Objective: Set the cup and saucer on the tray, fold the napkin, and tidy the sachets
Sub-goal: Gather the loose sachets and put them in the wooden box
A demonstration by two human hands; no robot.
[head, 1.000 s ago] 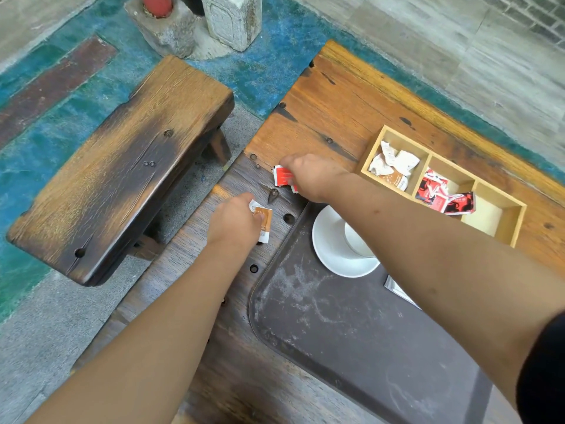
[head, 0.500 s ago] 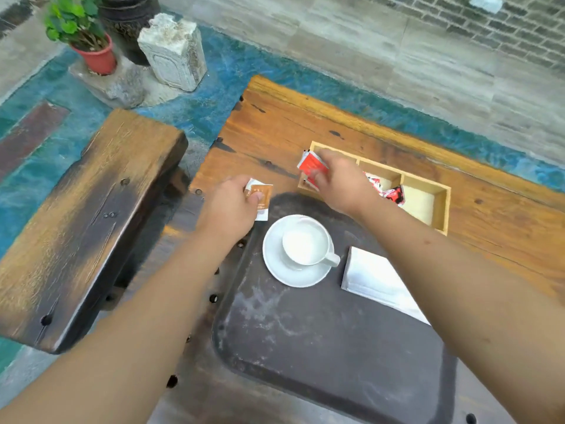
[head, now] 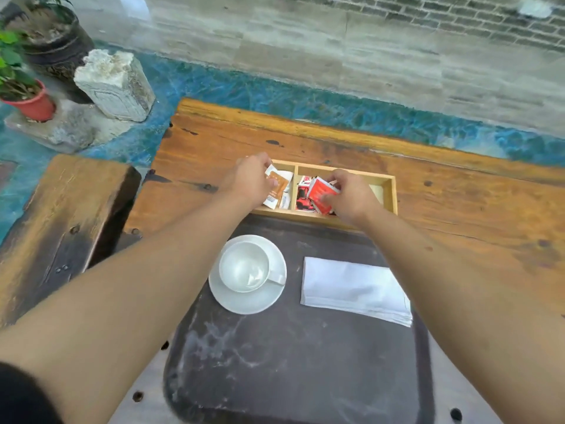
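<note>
red sachet point(head: 321, 194) in right grip point(head: 351, 195), over box point(head: 389, 191)

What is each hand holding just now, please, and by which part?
Left hand pinches a brown sachet by its left edge; right hand grips a red sachet by its right side.
</note>
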